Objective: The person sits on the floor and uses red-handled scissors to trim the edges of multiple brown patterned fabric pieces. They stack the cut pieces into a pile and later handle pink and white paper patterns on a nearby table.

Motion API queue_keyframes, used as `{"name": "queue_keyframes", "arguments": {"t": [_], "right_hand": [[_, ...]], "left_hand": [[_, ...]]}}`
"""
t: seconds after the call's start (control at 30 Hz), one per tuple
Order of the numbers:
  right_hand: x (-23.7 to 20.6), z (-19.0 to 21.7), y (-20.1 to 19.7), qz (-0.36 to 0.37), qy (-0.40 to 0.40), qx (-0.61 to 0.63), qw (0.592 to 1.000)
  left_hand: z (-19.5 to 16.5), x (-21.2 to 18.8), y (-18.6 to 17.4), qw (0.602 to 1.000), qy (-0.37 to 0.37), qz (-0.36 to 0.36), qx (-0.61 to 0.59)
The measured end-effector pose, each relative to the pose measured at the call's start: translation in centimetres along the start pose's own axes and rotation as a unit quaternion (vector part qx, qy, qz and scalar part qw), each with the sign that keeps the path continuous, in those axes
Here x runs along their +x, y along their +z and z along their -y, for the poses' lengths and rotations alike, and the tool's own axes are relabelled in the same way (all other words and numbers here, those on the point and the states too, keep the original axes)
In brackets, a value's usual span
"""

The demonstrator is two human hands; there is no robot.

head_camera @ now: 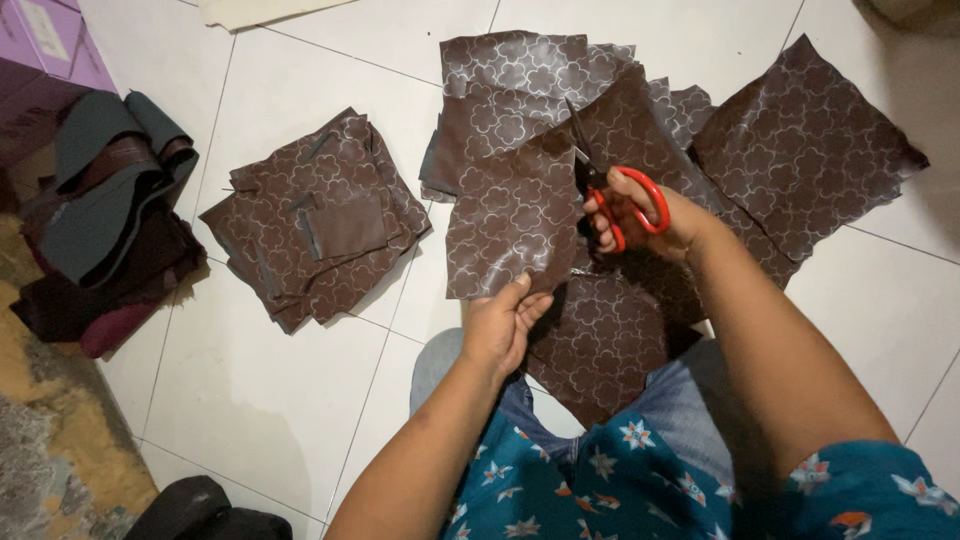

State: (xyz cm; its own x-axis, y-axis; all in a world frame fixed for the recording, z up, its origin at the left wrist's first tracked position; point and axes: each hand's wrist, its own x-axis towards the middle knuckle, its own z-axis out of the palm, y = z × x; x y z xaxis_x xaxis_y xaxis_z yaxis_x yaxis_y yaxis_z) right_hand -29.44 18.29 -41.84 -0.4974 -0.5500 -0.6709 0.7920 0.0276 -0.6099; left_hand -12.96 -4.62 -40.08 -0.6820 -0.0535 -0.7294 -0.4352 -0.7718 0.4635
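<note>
Left hand: the left hand [503, 325] pinches the lower edge of a brown patterned sheet [510, 215], thumb on top and fingers curled beneath, holding it up off the floor.

Right hand: the right hand [640, 215] is closed through the red loops of a pair of scissors [600, 180], thumb in one loop and fingers in the other.

Scissors: the dark blades point up and away from the person, lying along the right edge of the held sheet; whether the blades are parted or closed cannot be told.

Held sheet: glossy brown material printed with a pale clover-like outline pattern, roughly square, tilted, between the two hands above the person's knees.

Loose sheets: more pieces of the same material [810, 150] lie spread and overlapping on the floor beyond and right of the hands; one further piece [600, 345] lies over the person's lap.

Stack: a heap of smaller cut squares [320, 215] sits on the floor to the left, well apart from the hands, some turned plain side up.

Floor: white tiles [260, 400] with dark joints.

Left edge: a pile of dark green, brown and maroon material [100, 215] lies rolled and folded; behind it a purple box [45, 45], its contents not visible.

Clothing: blue jeans and a teal flowered top [620, 480].
</note>
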Motion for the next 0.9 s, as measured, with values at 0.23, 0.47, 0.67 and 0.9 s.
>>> {"name": "queue_keyframes", "arguments": {"t": [0.23, 0.47, 0.67, 0.9], "right_hand": [[1.8, 1.2, -1.2, -0.044, 0.020, -0.104, 0.993], [2.5, 1.8, -1.5, -0.067, 0.006, -0.137, 0.988], [2.9, 1.4, -1.4, -0.051, -0.021, -0.100, 0.993], [3.0, 0.5, -1.2, -0.086, -0.047, -0.092, 0.991]], "left_hand": [[-0.4, -0.2, 0.5, 1.000, -0.016, -0.014, -0.003], [-0.5, 0.0, 0.7, 1.000, -0.010, -0.020, -0.001], [-0.1, 0.4, 0.3, 1.000, -0.001, 0.003, -0.010], [0.5, 1.0, 0.1, 1.000, -0.007, 0.003, -0.021]]}}
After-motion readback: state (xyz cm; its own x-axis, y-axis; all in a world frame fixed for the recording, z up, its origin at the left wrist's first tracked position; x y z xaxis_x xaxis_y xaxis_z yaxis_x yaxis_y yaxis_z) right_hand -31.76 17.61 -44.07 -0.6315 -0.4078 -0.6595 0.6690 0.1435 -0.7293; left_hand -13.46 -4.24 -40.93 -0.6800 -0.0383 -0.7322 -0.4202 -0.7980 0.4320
